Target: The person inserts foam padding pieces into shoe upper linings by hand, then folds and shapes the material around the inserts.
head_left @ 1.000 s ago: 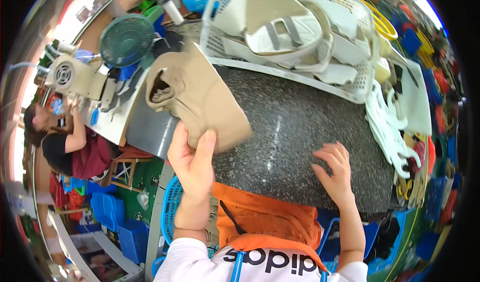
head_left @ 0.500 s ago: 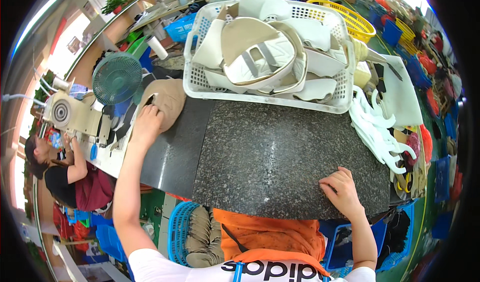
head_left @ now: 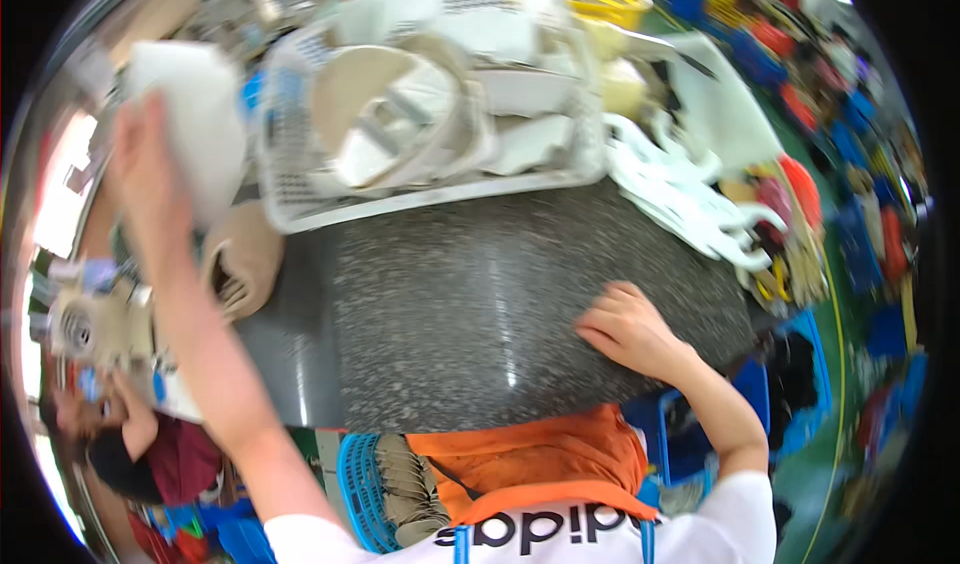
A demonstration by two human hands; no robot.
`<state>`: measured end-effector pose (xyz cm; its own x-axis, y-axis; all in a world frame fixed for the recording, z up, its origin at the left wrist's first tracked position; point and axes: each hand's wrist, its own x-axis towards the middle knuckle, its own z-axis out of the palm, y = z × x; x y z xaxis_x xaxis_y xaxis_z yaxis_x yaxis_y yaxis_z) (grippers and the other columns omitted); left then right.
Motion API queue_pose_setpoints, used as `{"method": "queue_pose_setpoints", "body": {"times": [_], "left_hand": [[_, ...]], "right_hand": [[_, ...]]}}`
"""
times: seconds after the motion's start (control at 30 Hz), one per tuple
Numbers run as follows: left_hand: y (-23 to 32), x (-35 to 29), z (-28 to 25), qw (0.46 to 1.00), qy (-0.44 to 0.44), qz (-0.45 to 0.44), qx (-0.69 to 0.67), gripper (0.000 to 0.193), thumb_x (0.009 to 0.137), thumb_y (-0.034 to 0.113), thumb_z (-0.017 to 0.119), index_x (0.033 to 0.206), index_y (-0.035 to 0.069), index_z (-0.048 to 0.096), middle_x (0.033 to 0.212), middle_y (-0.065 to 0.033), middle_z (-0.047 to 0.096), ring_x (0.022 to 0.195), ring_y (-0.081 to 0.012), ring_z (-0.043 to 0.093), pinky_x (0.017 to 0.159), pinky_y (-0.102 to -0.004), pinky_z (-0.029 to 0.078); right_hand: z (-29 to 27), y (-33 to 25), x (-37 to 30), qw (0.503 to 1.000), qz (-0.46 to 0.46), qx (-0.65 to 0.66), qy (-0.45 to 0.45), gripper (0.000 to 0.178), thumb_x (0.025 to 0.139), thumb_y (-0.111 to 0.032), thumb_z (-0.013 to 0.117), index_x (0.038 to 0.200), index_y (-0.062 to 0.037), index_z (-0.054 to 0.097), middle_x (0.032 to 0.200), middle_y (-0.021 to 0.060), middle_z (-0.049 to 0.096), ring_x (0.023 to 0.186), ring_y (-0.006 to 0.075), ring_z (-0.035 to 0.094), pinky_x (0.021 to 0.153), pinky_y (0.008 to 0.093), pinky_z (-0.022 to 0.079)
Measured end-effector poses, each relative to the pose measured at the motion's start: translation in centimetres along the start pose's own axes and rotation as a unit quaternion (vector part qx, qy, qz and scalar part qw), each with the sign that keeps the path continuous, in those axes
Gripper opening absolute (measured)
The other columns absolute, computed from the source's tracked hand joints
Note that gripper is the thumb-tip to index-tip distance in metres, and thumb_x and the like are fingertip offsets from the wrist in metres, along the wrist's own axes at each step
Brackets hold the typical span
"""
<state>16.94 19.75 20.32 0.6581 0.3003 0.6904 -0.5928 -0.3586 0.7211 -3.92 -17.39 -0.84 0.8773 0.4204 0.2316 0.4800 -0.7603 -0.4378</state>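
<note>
My left hand point(head_left: 150, 164) is raised at the far left, blurred by motion. Its fingers hold the edge of a white, rounded, sheet-like piece point(head_left: 195, 114), whose exact kind I cannot make out. Below it, on the dark table, lies a beige, hollow, cap-like fabric piece point(head_left: 250, 259), apart from the hand. My right hand point(head_left: 630, 329) rests on the speckled stone tabletop point(head_left: 450, 304) near its right front, fingers curled in and nothing visible in them.
A white perforated basket point(head_left: 440, 204) full of white and beige pieces stands at the back. White curved strips point(head_left: 680, 184) lie to its right. A blue basket point(head_left: 360, 494) with stacked beige pieces sits below the table. At left, another person point(head_left: 140, 434) sits by a sewing machine point(head_left: 95, 324).
My left hand has let go of the beige piece, risen up and left, and taken hold of the white piece. The view has shifted; my right hand stays curled on the tabletop.
</note>
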Motion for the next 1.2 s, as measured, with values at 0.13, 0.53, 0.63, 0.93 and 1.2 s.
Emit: {"method": "queue_pose_setpoints", "body": {"times": [0.13,0.53,0.63,0.93,1.2], "left_hand": [[7.0,-6.8,-4.9,0.89,-0.365,-0.172,-0.213,0.03,0.095,0.028,0.048,0.113,0.005,0.055,0.081,-0.0039,0.062,0.057,-0.0105,0.058,0.045,-0.0227,0.047],[-3.2,-19.7,6.3,0.505,-0.478,-0.616,-0.369,0.033,0.095,0.031,0.046,0.081,0.003,0.056,0.049,-0.0075,0.047,0.03,-0.0156,0.041,0.027,-0.0295,0.032],[3.3,-20.6,5.3,0.707,-0.588,-0.324,-0.221,0.037,0.094,0.035,0.048,0.075,0.005,0.058,0.06,-0.0028,0.056,0.052,-0.012,0.055,0.048,-0.0229,0.044],[0.5,-20.3,13.3,0.826,-0.545,0.112,0.084,0.031,0.079,0.003,0.059,0.11,0.001,0.058,0.111,-0.0134,0.059,0.102,-0.0298,0.058,0.086,-0.0341,0.048],[0.7,-28.1,26.9,0.642,-0.643,0.391,0.148,0.061,0.072,0.025,0.074,0.126,0.007,0.049,0.132,-0.0124,0.045,0.124,-0.0302,0.041,0.102,-0.045,0.034]], "right_hand": [[-1.1,0.8,2.9,0.991,0.043,-0.111,0.065,0.007,0.08,-0.016,0.06,0.077,-0.009,0.06,0.072,0.0091,0.056,0.074,0.0278,0.055,0.071,0.0419,0.043],[-8.8,17.4,5.5,0.976,0.117,-0.184,0.008,0.03,0.079,-0.018,0.063,0.108,-0.0109,0.061,0.102,0.0071,0.057,0.102,0.0284,0.054,0.088,0.0431,0.04],[-8.7,16.5,4.3,0.967,0.1,-0.229,0.055,0.021,0.081,-0.016,0.058,0.1,-0.0079,0.059,0.094,0.0093,0.056,0.096,0.0275,0.055,0.085,0.0421,0.042],[-8.6,17.4,4.0,0.955,0.177,-0.068,0.227,0.019,0.086,-0.019,0.052,0.097,-0.0038,0.054,0.095,0.0146,0.058,0.095,0.033,0.055,0.08,0.0418,0.045],[-11.8,17.0,3.5,0.765,0.166,0.293,0.549,0.023,0.094,-0.023,0.044,0.082,-0.0054,0.051,0.07,0.0042,0.055,0.06,0.0169,0.056,0.056,0.0318,0.044]]}}
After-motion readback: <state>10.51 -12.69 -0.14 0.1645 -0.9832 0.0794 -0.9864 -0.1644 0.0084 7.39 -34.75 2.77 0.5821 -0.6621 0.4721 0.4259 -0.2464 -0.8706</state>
